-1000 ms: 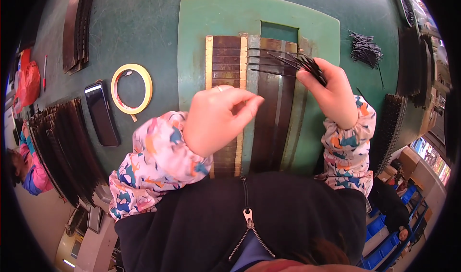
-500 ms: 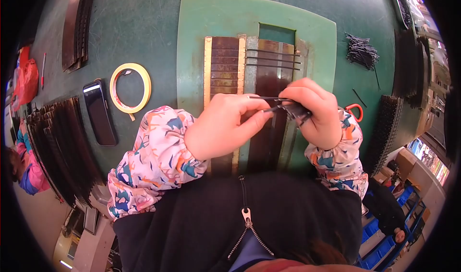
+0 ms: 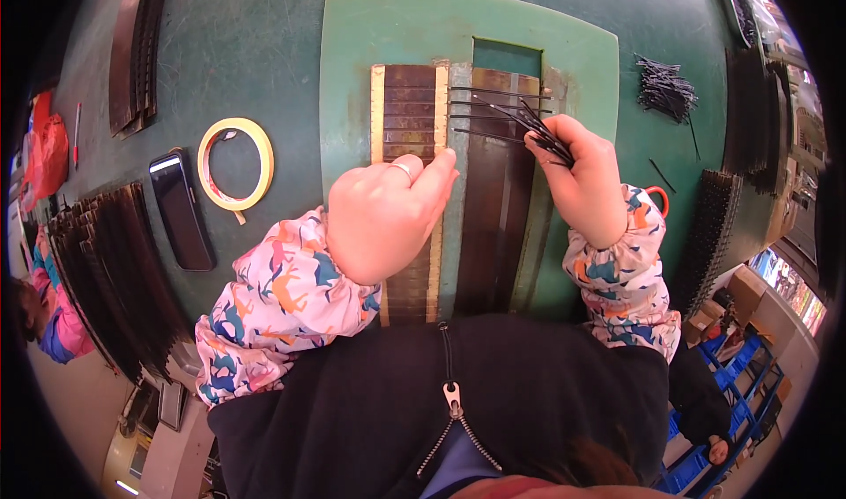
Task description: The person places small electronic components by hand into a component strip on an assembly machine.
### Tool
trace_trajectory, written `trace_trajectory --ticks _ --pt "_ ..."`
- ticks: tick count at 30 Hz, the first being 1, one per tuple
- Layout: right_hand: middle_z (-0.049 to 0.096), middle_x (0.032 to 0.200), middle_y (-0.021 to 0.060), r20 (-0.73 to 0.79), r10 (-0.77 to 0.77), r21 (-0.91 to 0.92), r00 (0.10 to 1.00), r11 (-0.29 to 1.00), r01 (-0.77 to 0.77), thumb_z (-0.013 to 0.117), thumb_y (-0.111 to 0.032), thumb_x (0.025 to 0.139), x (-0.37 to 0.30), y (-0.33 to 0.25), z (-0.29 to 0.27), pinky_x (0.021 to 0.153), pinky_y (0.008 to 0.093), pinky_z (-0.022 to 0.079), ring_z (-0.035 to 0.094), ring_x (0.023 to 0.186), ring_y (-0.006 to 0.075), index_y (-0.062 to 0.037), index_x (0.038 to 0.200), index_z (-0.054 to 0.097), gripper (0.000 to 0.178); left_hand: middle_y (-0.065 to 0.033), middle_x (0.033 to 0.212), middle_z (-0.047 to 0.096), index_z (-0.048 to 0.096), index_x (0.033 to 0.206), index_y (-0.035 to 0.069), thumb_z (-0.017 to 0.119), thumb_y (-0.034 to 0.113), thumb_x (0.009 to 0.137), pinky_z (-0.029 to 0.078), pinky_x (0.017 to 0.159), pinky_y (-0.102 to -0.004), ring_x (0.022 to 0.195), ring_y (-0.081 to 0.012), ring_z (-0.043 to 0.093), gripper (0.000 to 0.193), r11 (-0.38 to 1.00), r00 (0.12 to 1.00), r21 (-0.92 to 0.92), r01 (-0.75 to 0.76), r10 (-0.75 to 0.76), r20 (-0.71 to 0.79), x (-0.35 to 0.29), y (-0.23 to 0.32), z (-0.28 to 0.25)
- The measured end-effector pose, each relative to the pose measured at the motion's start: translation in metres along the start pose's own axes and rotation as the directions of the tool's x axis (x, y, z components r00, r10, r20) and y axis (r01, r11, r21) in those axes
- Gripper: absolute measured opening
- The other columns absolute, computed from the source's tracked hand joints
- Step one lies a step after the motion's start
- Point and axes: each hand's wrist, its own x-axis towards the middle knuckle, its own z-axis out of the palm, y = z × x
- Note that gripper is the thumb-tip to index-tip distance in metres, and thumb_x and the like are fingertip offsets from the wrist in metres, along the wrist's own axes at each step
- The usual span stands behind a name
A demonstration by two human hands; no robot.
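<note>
A green board [image 3: 388, 23] lies in front of me, with a rectangular cutout near its top. On it sit a dark slatted strip [image 3: 410, 103] edged in cream tape and, to the right, a smooth dark brown strip [image 3: 498, 208]. Several thin black wires [image 3: 493, 92] lie across the top of the right strip. My right hand [image 3: 583, 177] grips a fanned bundle of black wires [image 3: 551, 142] over that strip. My left hand [image 3: 388, 208] rests at the cream edge, fingers pressed together below the lowest wire's end; whatever they pinch is hidden.
On the left are a roll of yellow tape [image 3: 207, 182], a phone [image 3: 182, 213] and stacked dark strips [image 3: 115, 270]. To the right lie a pile of black wires [image 3: 667, 89], one loose wire [image 3: 663, 175] and a red loop handle [image 3: 659, 201] partly behind my sleeve.
My hands were together over the right strip and have separated. The left has moved to the cream edge; the right has moved slightly up with the bundle. Another wire now lies lower across the strip.
</note>
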Motion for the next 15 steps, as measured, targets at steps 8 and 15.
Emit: trace_trajectory --ticks 8,15 --pt "0.062 0.078 0.0196 0.034 0.031 -0.099 0.999 0.995 -0.028 0.064 -0.007 0.082 0.007 0.0 0.001 0.063 0.0377 0.048 0.061 0.074 0.039 -0.0011 0.092 0.061 0.013 -0.0019 0.058 0.05 0.067 0.111 0.012 0.072 0.017 0.078 0.043 0.044 -0.0312 0.045 -0.0186 0.051 0.034 0.997 0.997 0.081 -0.006 -0.001 0.082 0.002 0.003 0.005" --pt "0.063 0.075 0.0157 -0.138 0.083 0.149 0.987 0.987 -0.062 0.068 -0.009 0.084 -0.002 0.02 -0.037 0.062 0.0314 0.048 0.061 0.065 0.0213 0.0003 0.098 0.062 0.018 -0.002 0.056 0.049 0.063 0.121 0.012 0.07 0.018 0.079 0.043 0.044 -0.0316 0.044 -0.0187 0.051 0.043 0.985 0.992 0.172 0.0 -0.022 0.126 -0.002 0.002 0.013"
